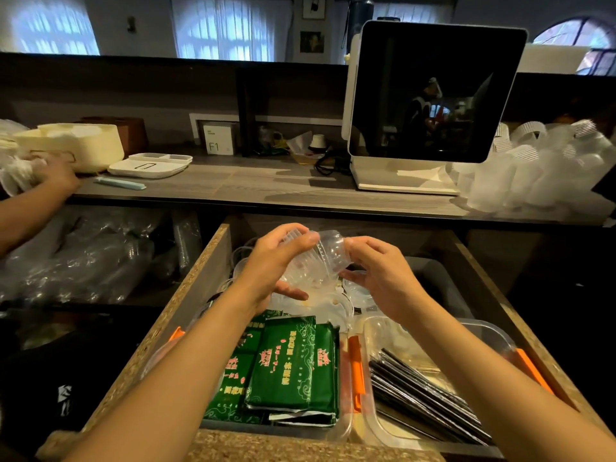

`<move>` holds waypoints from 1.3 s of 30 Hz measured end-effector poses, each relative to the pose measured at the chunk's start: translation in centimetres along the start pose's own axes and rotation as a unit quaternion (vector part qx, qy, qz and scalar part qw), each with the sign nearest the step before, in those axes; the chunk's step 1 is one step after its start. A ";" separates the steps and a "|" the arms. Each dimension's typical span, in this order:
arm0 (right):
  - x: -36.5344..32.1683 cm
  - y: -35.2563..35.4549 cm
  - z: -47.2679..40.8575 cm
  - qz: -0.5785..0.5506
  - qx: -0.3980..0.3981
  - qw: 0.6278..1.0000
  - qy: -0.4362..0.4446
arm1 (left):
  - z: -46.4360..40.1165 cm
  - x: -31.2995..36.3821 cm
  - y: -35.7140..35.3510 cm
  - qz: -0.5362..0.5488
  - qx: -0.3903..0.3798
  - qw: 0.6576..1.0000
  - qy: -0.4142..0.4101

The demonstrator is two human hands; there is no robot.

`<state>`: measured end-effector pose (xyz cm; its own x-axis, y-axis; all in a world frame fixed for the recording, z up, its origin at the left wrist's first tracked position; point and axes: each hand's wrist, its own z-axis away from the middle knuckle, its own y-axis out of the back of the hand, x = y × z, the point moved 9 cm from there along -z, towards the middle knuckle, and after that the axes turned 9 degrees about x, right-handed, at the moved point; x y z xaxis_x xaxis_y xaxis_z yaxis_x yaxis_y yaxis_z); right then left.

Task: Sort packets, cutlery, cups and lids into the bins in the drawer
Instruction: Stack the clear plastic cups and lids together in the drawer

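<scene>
Over the open wooden drawer (213, 261) my left hand (276, 261) and my right hand (376, 275) both grip a short stack of clear plastic cups (320, 258), tilted on its side. Below the stack, more clear lids and cups (336, 305) lie in the drawer's back part. At the front left, a clear bin holds green packets (293, 365). Beside it, a clear bin (486, 331) with orange clips holds black wrapped cutlery (423, 401). A grey bin (443, 285) sits at the back right, partly hidden by my right forearm.
On the counter (266, 188) stand a dark screen (430, 91), a white scale (150, 165), a cream container (76, 141) and a pile of clear cups (540, 168) at the right. Another person's hand (56, 178) reaches in at the far left. Bagged plastics (83, 255) fill the shelf beside the drawer.
</scene>
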<state>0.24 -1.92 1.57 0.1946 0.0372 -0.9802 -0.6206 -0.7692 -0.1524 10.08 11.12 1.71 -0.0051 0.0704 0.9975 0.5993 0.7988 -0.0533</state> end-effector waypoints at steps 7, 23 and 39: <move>-2.0 -1.0 0.9 0.206 -0.020 0.970 0.124 | 0.5 0.2 -0.8 0.019 -0.031 0.999 0.004; -2.8 1.3 0.7 0.037 0.040 0.998 0.015 | 1.8 1.4 -3.0 0.033 -0.142 0.988 -0.044; -1.5 -0.9 1.9 0.034 0.016 0.999 -0.003 | 2.4 0.9 -4.1 -0.003 -0.160 0.985 -0.067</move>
<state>-0.96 -0.02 2.95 0.1460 -0.0105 -0.9892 -0.6556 -0.7499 -0.0888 5.68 9.36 2.77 -0.1028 0.1608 0.9816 0.8201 0.5722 -0.0078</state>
